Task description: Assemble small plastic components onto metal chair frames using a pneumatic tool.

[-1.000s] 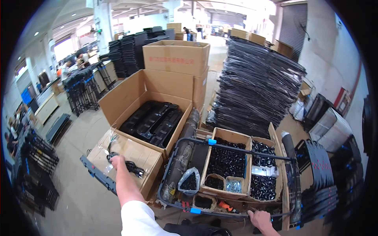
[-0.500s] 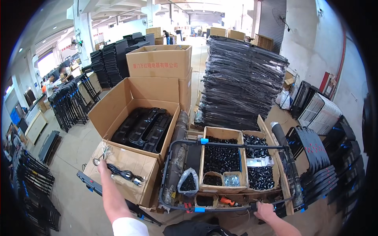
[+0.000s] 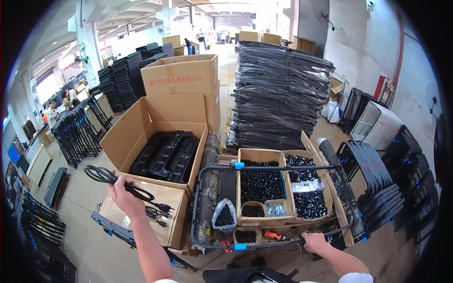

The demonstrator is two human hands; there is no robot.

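My left hand (image 3: 124, 195) is closed around a coiled black power cord (image 3: 100, 174), holding it above a cardboard box (image 3: 172, 200). The cord's loops stick out beyond my fingers, and its plug end hangs to the right. More black power cords (image 3: 156, 216) with plugs lie on that box. At the lower right, my right hand (image 3: 315, 243) is wrapped around the near bar of a black tubular frame (image 3: 273, 245) with blue clips. The frame rests over a worktable. Where that hand grips the bar, a thin cord also shows beside it.
Within the frame, wooden bins (image 3: 261, 184) hold small black parts, beside a plastic bag (image 3: 224, 215) and an orange-handled tool (image 3: 272, 235). An open carton (image 3: 134, 118) of black moulded parts stands behind. A tall wrapped stack (image 3: 281, 94) rises beyond. Folded frames (image 3: 373, 170) stand right.
My left hand has raised a coiled cord off the box; before, it held wire ends near the box's left corner. My right hand stays on the frame's bar. The view has shifted slightly.
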